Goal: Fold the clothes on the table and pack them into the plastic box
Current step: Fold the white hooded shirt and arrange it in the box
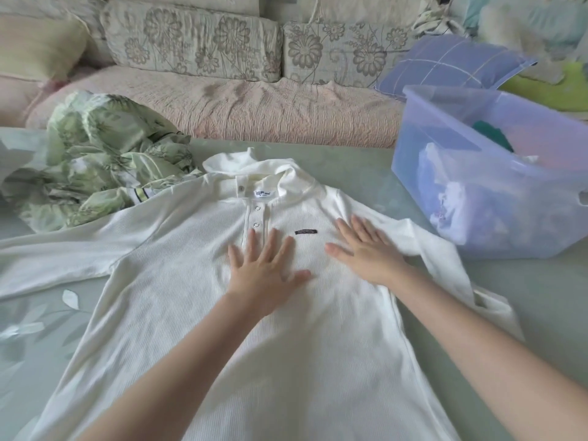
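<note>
A white long-sleeved shirt (pixel 178 300) with a snap placket lies face up, spread across the table, collar pointing away from me. My left hand (pixel 264 265) lies flat on its chest just below the placket, fingers straight and spread. My right hand (pixel 366 246) presses flat on the chest to the right of a small black label. The shirt's left sleeve stretches out to the left; its right sleeve is bunched near the box. A translucent bluish plastic box (pixel 413 160) stands at the right with folded clothes inside.
A crumpled green leaf-print garment (pixel 95 154) lies at the back left of the pale green table (pixel 541 297). Behind the table runs a sofa (pixel 254 103) with floral cushions and a blue checked pillow (pixel 445 65).
</note>
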Tool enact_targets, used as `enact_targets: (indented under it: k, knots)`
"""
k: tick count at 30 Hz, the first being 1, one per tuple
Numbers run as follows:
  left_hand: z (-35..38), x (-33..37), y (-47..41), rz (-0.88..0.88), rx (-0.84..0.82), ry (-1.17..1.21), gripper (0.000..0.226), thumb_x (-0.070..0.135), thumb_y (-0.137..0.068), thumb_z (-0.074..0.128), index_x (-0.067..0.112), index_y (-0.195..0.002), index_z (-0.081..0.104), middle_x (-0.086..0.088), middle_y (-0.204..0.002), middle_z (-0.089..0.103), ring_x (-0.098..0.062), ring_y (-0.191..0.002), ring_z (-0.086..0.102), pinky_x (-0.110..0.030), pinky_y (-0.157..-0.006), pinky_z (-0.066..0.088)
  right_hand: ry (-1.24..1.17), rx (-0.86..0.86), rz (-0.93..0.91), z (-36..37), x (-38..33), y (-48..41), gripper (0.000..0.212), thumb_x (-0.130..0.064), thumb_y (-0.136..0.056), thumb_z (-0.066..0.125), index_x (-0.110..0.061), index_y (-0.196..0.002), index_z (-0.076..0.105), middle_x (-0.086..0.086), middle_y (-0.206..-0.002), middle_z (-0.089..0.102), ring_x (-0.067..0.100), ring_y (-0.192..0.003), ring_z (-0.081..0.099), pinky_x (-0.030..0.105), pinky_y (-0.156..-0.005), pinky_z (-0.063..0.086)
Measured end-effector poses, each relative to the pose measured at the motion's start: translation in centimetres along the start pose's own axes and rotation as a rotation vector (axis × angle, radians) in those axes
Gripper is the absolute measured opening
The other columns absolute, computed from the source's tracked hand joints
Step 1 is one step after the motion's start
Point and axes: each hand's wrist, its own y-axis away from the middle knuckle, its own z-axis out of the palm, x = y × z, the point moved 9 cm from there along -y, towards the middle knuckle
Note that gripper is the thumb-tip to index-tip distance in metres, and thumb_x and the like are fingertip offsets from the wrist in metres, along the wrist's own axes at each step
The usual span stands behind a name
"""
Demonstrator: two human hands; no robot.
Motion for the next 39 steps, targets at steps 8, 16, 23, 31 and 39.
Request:
enact_targets:
  k: [8, 16, 23, 31, 39]
  knots:
    - [-2.1, -4.4, 0.4, -0.036, 0.147, 0.05, 0.072, 0.064, -0.09, 0.015, 0.032, -0.151, -0.004, 0.002, -0.158, -0.015, -0.02, -0.144, -0.019, -0.049, -0.117, -0.008, 0.008, 0.066, -0.005, -1.0, 0.9, 0.5, 0.075, -0.071, -0.088, 0.019, -0.04, -0.147, -0.016, -0.008, -0.154, -0.029, 0.019, -0.142, -0.028, 0.044, -0.116, -0.014]
    - [-0.9, -10.1, 2.0, -0.103, 0.034, 0.044, 0.108, 0.09, -0.051, -0.02, 0.044, -0.148, -0.005, 0.004, -0.158, -0.016, -0.022, -0.144, -0.02, -0.049, -0.116, -0.007, 0.05, 0.126, -0.116, 2.0, -1.9, 3.1, 0.095, -0.085, -0.063, -0.017, -0.041, -0.148, -0.012, -0.013, -0.154, -0.024, 0.006, -0.14, -0.028, 0.036, -0.116, -0.016]
    - [-1.5, -5.2, 5.4, 0.009, 0.075, 0.07, 0.088, 0.077, -0.077, 0.003, 0.03, -0.151, -0.006, -0.002, -0.158, -0.015, -0.018, -0.143, -0.022, -0.047, -0.114, -0.011, 0.015, 0.107, -0.298, 1.4, -5.4, 7.6, 0.085, -0.075, -0.075, -0.003, -0.033, -0.148, -0.01, -0.015, -0.151, -0.028, 0.003, -0.138, -0.032, 0.03, -0.114, -0.02]
    - [0.6, -2.2, 9.1, 0.181, 0.028, 0.027, 0.084, 0.078, -0.07, -0.013, 0.044, -0.147, -0.012, 0.012, -0.155, -0.022, -0.014, -0.141, -0.027, -0.05, -0.115, -0.014, 0.047, -0.056, -0.27, 5.0, -5.2, 13.8, 0.079, -0.072, -0.073, -0.008, -0.039, -0.143, -0.025, -0.018, -0.148, -0.036, 0.004, -0.132, -0.04, 0.03, -0.115, -0.018]
    - [1.0, -0.8, 10.1, 0.173, 0.005, 0.068, 0.113, 0.085, -0.046, -0.033, 0.043, -0.148, -0.005, 0.01, -0.157, -0.017, -0.013, -0.143, -0.02, -0.053, -0.114, -0.011, -0.121, 0.2, 0.114, 2.0, -0.3, 19.7, 0.069, -0.062, -0.084, 0.054, -0.019, -0.135, 0.039, 0.0, -0.133, 0.035, 0.02, -0.123, 0.031, 0.03, -0.104, 0.028]
